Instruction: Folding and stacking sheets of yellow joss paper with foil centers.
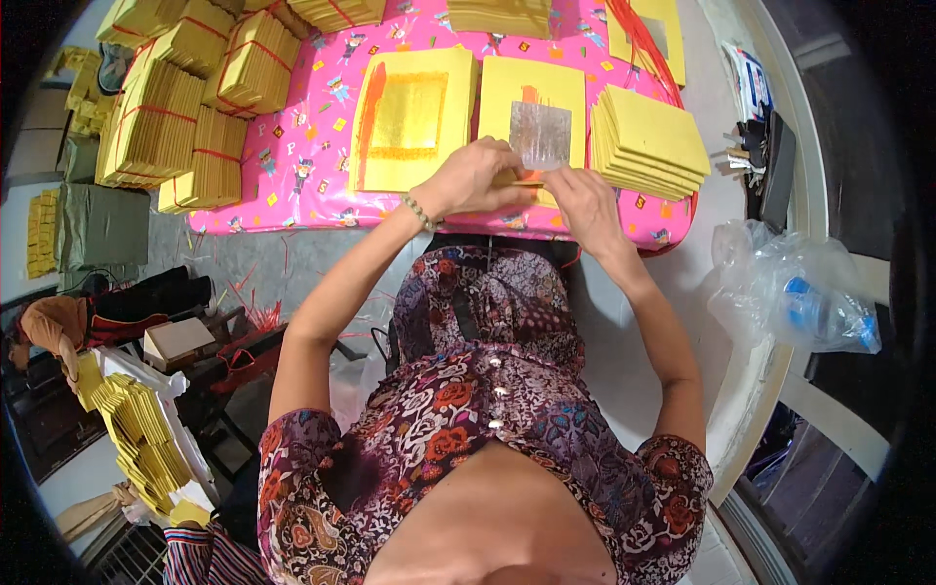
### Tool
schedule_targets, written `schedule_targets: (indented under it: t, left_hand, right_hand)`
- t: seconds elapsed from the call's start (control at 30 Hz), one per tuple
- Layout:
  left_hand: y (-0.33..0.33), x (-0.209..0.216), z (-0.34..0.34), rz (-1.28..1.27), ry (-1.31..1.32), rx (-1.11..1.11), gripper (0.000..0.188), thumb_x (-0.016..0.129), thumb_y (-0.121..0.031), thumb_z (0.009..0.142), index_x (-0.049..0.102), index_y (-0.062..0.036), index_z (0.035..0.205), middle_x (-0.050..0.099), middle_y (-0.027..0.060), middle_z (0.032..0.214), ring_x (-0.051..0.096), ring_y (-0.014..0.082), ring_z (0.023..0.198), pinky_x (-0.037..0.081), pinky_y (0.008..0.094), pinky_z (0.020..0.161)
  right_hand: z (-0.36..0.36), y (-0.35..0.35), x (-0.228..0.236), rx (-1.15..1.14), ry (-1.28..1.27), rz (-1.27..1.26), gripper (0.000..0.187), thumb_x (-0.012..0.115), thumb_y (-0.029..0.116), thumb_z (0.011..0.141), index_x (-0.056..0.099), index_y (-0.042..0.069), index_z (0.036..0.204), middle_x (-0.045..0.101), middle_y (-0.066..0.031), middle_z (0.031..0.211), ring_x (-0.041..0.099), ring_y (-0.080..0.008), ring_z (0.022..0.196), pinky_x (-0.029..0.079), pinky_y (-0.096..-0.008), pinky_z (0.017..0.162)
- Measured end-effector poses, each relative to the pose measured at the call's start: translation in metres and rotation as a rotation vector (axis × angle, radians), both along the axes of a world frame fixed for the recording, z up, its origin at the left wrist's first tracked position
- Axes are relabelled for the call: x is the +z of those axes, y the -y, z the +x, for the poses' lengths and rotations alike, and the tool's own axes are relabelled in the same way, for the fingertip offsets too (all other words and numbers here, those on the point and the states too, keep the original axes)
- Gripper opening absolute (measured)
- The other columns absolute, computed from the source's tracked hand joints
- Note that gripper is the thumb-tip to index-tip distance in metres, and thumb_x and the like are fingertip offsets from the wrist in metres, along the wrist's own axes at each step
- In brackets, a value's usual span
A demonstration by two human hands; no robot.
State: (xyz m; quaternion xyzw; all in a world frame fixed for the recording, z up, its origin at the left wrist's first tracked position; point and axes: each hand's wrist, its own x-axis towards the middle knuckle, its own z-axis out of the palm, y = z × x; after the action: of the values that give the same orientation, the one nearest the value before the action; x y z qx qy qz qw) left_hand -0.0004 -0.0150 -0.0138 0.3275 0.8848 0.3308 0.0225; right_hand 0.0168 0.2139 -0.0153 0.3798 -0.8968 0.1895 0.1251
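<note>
Pinching yellow silver-squared paper sheet (538, 125), upper centre | left hand (476, 177), right hand (587, 203): grips narrow on its lower end | seemingly done: red-tied yellow paper bundles (156, 125), upper left | seemingly pending: fold, untied yellow paper stack (648, 144)

Landmark: foil sheet (512, 82) on table (317, 127) | just left: paper stack (409, 112) | farther left: tied bundles (156, 127) | just right: paper pile (651, 141) | behind: paper block (500, 16) | behind-right: strands (645, 49) | far right, beyond table: plastic bag (765, 292)
</note>
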Motion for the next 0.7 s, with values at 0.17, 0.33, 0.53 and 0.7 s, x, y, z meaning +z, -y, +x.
schedule_targets:
  t: [0.17, 0.33, 0.53, 0.7]
  left_hand:
    - [-0.007, 0.010, 0.004, -0.104, -0.061, 0.090, 0.029, 0.068, -0.021, 0.083, 0.061, -0.0052, 0.106, 0.064, 0.0139, 0.087, 0.063, 0.0336, 0.089, 0.053, 0.0414, 0.076]
    - [-0.015, 0.032, -0.003, 0.002, -0.530, 0.265, 0.063, 0.072, -0.009, 0.072, 0.051, -0.0112, 0.132, 0.050, 0.0147, 0.129, 0.048, 0.0357, 0.120, 0.041, 0.0478, 0.101]
    - [-0.035, 0.011, -0.013, -0.085, -0.505, 0.252, 0.073, 0.073, -0.014, 0.072, 0.044, -0.0102, 0.139, 0.046, 0.0155, 0.135, 0.041, 0.0373, 0.128, 0.037, 0.0480, 0.105]
    - [-0.046, -0.002, -0.022, -0.268, -0.354, 0.278, 0.091, 0.078, -0.029, 0.072, 0.031, -0.0101, 0.148, 0.036, 0.0203, 0.144, 0.034, 0.0393, 0.134, 0.031, 0.0489, 0.109]
  right_hand:
    - [-0.018, 0.003, 0.025, -0.036, 0.078, -0.039, 0.010, 0.054, 0.008, 0.088, 0.057, 0.006, 0.097, 0.060, -0.0138, 0.085, 0.061, -0.0330, 0.080, 0.048, -0.0418, 0.070]
    - [-0.063, 0.004, 0.058, -0.090, 0.211, -0.092, 0.013, 0.055, 0.012, 0.094, 0.058, 0.003, 0.103, 0.062, -0.0197, 0.091, 0.061, -0.0405, 0.084, 0.048, -0.0463, 0.071]
    - [-0.150, 0.006, 0.048, -0.166, 0.286, 0.017, 0.021, 0.052, 0.019, 0.095, 0.056, 0.001, 0.107, 0.065, -0.0226, 0.098, 0.061, -0.0418, 0.095, 0.047, -0.0509, 0.078]
    - [-0.201, 0.014, 0.019, -0.194, 0.448, 0.173, 0.024, 0.053, 0.020, 0.094, 0.059, 0.002, 0.108, 0.066, -0.0219, 0.100, 0.062, -0.0397, 0.098, 0.048, -0.0497, 0.082]
